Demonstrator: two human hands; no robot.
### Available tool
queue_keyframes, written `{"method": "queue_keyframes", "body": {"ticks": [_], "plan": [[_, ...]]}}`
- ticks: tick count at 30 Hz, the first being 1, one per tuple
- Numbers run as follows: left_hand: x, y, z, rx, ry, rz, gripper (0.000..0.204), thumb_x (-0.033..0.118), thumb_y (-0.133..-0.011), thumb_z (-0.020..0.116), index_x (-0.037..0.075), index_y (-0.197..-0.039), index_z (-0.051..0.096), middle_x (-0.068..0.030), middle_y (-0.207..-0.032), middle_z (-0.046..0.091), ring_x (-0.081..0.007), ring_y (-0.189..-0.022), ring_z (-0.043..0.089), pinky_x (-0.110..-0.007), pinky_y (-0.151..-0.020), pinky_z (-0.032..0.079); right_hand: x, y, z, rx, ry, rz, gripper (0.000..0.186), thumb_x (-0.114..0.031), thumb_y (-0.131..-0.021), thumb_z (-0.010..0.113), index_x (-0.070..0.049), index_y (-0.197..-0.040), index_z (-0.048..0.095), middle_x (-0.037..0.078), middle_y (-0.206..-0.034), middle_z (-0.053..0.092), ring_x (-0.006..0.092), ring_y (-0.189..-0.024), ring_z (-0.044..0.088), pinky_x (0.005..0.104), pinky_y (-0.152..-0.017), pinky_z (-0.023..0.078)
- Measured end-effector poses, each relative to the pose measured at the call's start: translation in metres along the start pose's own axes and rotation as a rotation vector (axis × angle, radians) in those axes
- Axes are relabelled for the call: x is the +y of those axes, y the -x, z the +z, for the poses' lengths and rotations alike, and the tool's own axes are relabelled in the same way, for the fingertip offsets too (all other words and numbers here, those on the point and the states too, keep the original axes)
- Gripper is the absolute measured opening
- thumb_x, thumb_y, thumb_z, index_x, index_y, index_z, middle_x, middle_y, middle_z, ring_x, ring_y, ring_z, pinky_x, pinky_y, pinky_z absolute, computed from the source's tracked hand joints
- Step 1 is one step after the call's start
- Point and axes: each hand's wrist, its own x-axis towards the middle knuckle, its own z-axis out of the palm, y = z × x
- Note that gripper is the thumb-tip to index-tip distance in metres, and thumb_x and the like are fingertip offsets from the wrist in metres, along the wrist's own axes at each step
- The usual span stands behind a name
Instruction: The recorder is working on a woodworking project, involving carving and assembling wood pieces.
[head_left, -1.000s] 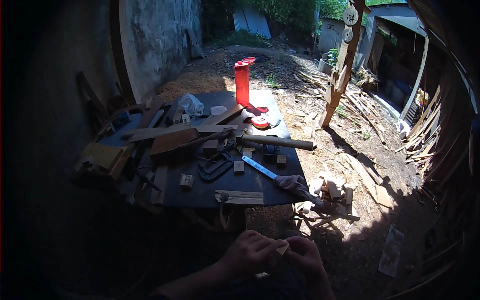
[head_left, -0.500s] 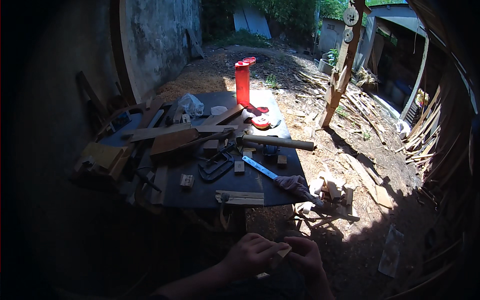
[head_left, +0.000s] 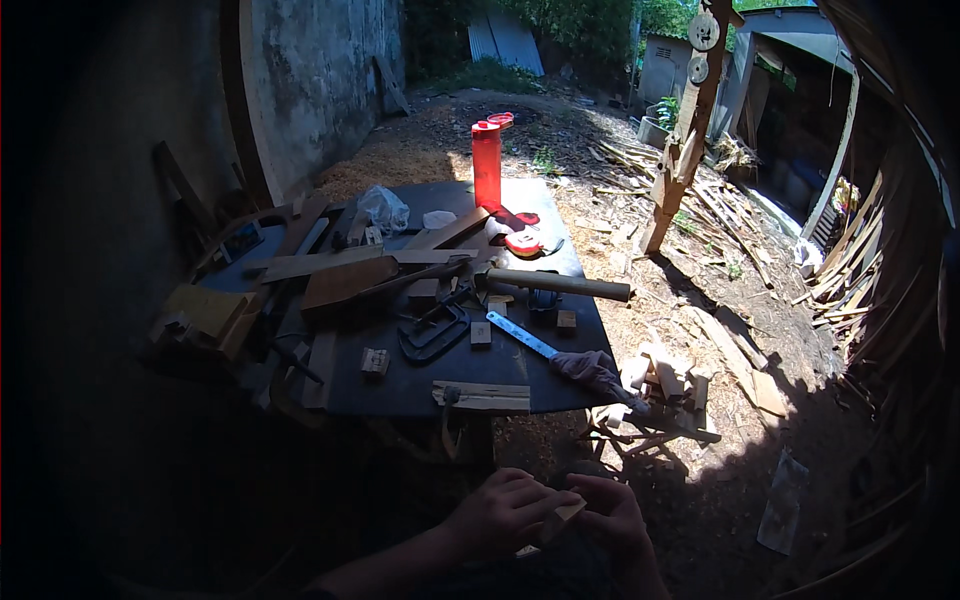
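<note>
Low in front of my body, short of the table, both hands meet on a small pale wooden block (head_left: 562, 517). My left hand (head_left: 508, 510) is closed around its left side, fingers laid over the top. From the other side my right hand (head_left: 612, 512) pinches the block's upper end between thumb and fingers. Shadow hides the lower part of the block, and whether the right hand also holds something small cannot be made out.
On the dark table (head_left: 400, 398) lie a C-clamp (head_left: 435, 347), a saw blade (head_left: 520, 335) with a cloth-wrapped handle (head_left: 590, 371), a thick wooden handle (head_left: 565, 284), several small blocks, a tape measure (head_left: 522, 243) and a red bottle (head_left: 486, 170). Offcuts (head_left: 668, 378) lie right of it.
Both hands stay together on the wooden block, with only a slight shift of the fingers and block. Things on the table have not moved.
</note>
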Motion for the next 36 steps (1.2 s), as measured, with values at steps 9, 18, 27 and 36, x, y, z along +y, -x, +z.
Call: {"method": "queue_keyframes", "body": {"ticks": [9, 18, 27, 36], "plan": [[0.004, -0.004, 0.003, 0.01, -0.097, -0.004, 0.061, 0.018, -0.078, 0.078, 0.018, -0.136, 0.061, 0.0009, -0.096, 0.069, -0.017, -0.091, 0.069, -0.039, -0.094, 0.05, 0.001, 0.002, -0.002, 0.03, 0.121, -0.039, 0.057, -0.005, -0.088, 0.075, 0.004, -0.14, 0.054, 0.012, -0.119, 0.069, 0.0192, -0.111, 0.067, 0.034, -0.094, 0.055], [0.004, -0.004, 0.002, -0.005, -0.23, 0.084, 0.053, 0.024, -0.084, 0.074, 0.018, -0.135, 0.061, 0.0005, -0.096, 0.07, -0.0162, -0.09, 0.068, -0.038, -0.093, 0.049, -0.006, 0.004, -0.003, -0.002, 0.252, 0.081, 0.05, -0.007, -0.092, 0.072, 0.004, -0.138, 0.057, 0.014, -0.124, 0.069, 0.0192, -0.113, 0.067, 0.0332, -0.096, 0.054], [0.004, -0.006, 0.003, 0.029, -0.18, 0.002, 0.055, 0.024, -0.078, 0.079, 0.021, -0.131, 0.065, 0.003, -0.099, 0.069, -0.0143, -0.091, 0.068, -0.039, -0.094, 0.049, 0.004, -0.001, -0.002, 0.051, 0.091, -0.11, 0.053, -0.002, -0.09, 0.073, 0.003, -0.139, 0.056, 0.014, -0.124, 0.069, 0.019, -0.116, 0.065, 0.0342, -0.097, 0.054], [0.01, -0.004, 0.0, 0.066, -0.164, -0.018, 0.052, 0.02, -0.078, 0.077, 0.018, -0.129, 0.066, 0.0017, -0.098, 0.068, -0.0151, -0.088, 0.068, -0.039, -0.091, 0.05, 0.0, 0.002, 0.003, 0.085, 0.166, -0.034, 0.051, -0.004, -0.088, 0.076, 0.003, -0.136, 0.059, 0.013, -0.119, 0.071, 0.0192, -0.111, 0.068, 0.0341, -0.096, 0.055]]}}
